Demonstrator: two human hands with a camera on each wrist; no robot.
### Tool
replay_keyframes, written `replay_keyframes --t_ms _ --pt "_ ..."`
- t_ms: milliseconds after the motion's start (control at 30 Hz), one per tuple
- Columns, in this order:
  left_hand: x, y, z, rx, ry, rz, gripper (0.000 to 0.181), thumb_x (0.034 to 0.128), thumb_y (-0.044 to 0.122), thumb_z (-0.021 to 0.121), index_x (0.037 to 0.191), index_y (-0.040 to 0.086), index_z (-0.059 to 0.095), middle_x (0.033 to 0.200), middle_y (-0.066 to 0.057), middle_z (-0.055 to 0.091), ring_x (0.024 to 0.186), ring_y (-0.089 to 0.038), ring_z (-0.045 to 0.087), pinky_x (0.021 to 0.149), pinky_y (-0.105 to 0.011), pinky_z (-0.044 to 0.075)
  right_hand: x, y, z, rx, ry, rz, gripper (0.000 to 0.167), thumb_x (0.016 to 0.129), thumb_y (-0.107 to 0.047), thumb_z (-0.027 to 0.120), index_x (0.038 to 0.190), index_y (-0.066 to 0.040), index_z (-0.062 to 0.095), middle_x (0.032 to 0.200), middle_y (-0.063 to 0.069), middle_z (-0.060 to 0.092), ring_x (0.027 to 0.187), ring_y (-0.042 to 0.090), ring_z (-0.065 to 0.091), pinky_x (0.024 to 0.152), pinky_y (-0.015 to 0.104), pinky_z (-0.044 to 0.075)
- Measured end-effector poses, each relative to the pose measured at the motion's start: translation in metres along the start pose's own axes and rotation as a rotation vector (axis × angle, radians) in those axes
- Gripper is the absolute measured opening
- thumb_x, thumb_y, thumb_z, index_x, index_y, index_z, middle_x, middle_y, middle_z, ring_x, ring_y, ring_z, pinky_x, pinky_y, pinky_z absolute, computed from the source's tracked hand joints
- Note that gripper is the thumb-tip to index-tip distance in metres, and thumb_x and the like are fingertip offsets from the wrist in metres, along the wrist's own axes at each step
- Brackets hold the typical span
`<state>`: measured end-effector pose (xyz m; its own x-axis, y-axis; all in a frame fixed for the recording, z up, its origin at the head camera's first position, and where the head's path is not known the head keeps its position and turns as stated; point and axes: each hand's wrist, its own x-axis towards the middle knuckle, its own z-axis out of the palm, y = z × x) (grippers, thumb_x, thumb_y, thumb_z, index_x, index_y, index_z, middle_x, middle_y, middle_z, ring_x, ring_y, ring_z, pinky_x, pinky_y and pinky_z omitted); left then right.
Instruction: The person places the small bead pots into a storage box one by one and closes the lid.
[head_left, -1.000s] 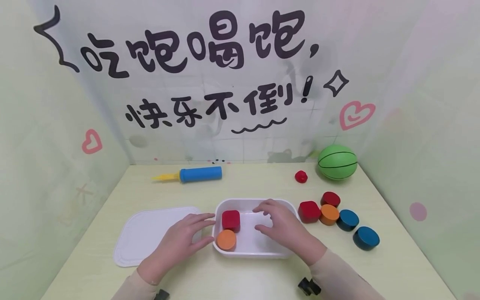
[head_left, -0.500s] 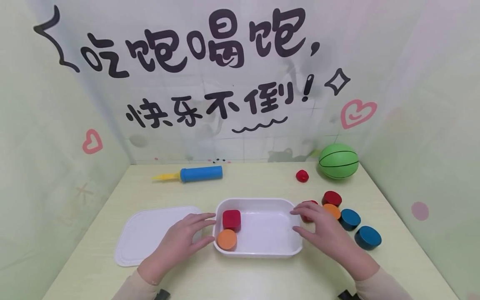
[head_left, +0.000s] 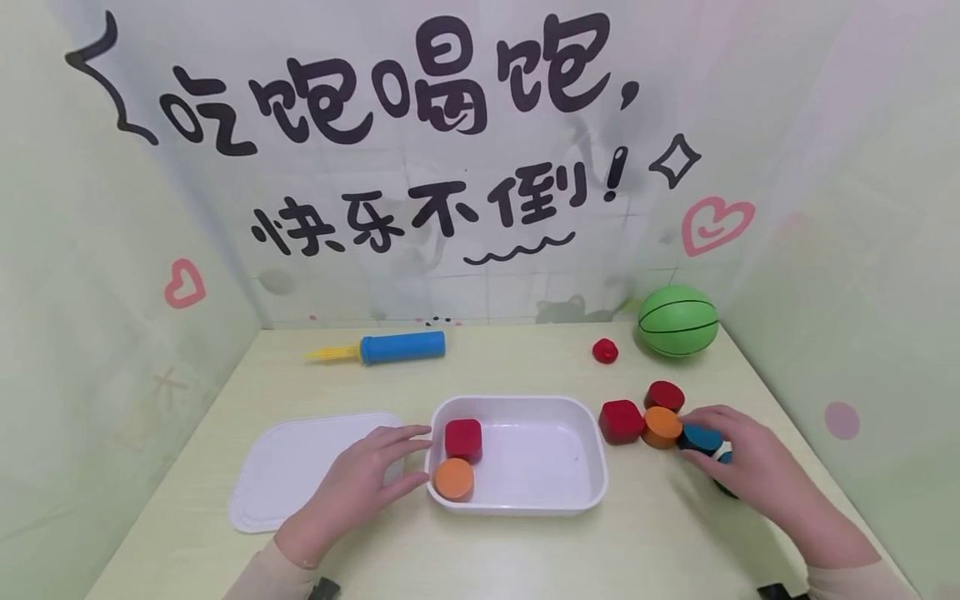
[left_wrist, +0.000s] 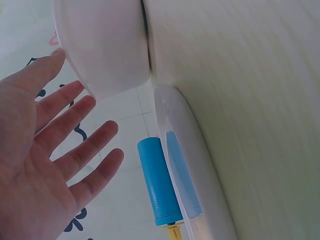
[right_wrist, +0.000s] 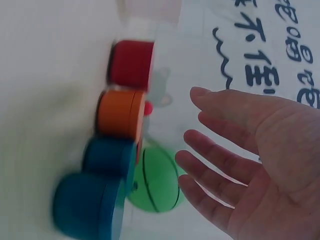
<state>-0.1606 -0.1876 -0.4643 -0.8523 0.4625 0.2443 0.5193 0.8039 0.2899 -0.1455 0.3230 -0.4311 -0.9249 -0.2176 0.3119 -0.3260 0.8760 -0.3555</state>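
A white plastic container (head_left: 536, 467) holds a red block (head_left: 463, 440) and an orange round block (head_left: 453, 479) at its left end. My left hand (head_left: 358, 479) is at the container's left wall, its fingertips at the rim and its fingers spread. Over two blue round blocks (head_left: 701, 438) at the right hovers my right hand (head_left: 757, 458), fingers apart and holding nothing. It partly hides both blue blocks. Left of them lie an orange round block (head_left: 662, 427), a dark red round block (head_left: 664, 396) and a red block (head_left: 622, 422).
A white lid (head_left: 307, 471) lies flat left of the container, partly beneath my left hand. Along the back are a blue hand pump (head_left: 402, 347) with a yellow nozzle, a small red object (head_left: 605, 351) and a green ball (head_left: 678, 322). Curtain walls enclose the table.
My right hand has moved right, from above the container, across its right rim, to above the blue round blocks. My left hand stays at the left rim.
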Motion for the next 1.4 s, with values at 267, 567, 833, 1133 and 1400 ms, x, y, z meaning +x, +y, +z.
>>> replay_keyframes --t_ms 267,567,833,1133,1400 --pt "0.0 -0.001 0.002 0.007 0.0 0.002 0.048 0.088 0.049 0.079 0.132 0.03 0.071 0.142 0.011 0.064 0.126 -0.015 0.063 0.1 -0.041 0.059 -0.023 0.042 -0.012 -0.048 -0.046 0.07 0.047 0.076 -0.03 0.093 0.116 -0.013 0.075 0.116 0.009 0.073 0.1 0.035 0.066 0.072 0.03 0.057" --pt "0.001 -0.001 0.001 0.007 -0.002 -0.005 0.049 0.0882 0.051 0.079 0.132 0.03 0.071 0.143 0.011 0.064 0.127 -0.015 0.063 0.1 -0.041 0.059 -0.038 0.058 -0.02 -0.043 -0.159 0.162 0.064 0.071 -0.042 0.094 0.122 -0.009 0.073 0.119 0.013 0.073 0.093 0.032 0.068 0.065 0.027 0.052" --pt "0.001 -0.001 0.001 0.014 -0.013 -0.012 0.049 0.0886 0.052 0.078 0.132 0.031 0.071 0.143 0.011 0.064 0.127 -0.015 0.063 0.1 -0.041 0.059 -0.036 0.065 -0.02 -0.026 -0.226 0.209 0.068 0.073 -0.039 0.093 0.126 -0.004 0.069 0.119 0.018 0.073 0.087 0.026 0.069 0.063 0.028 0.051" --pt "0.001 -0.001 0.002 0.01 -0.01 -0.012 0.049 0.0885 0.051 0.078 0.132 0.031 0.071 0.143 0.011 0.064 0.128 -0.015 0.063 0.101 -0.042 0.059 -0.035 0.07 -0.013 0.0 -0.239 0.255 0.063 0.076 -0.036 0.091 0.124 -0.001 0.07 0.112 0.017 0.074 0.085 0.025 0.068 0.063 0.026 0.053" --pt "0.0 0.0 0.002 0.008 -0.013 -0.016 0.05 0.0883 0.051 0.078 0.133 0.031 0.071 0.143 0.011 0.063 0.128 -0.016 0.062 0.101 -0.041 0.059 -0.04 0.061 -0.015 -0.027 -0.193 0.218 0.061 0.073 -0.036 0.093 0.121 -0.005 0.072 0.111 0.012 0.075 0.081 0.016 0.065 0.065 0.025 0.053"
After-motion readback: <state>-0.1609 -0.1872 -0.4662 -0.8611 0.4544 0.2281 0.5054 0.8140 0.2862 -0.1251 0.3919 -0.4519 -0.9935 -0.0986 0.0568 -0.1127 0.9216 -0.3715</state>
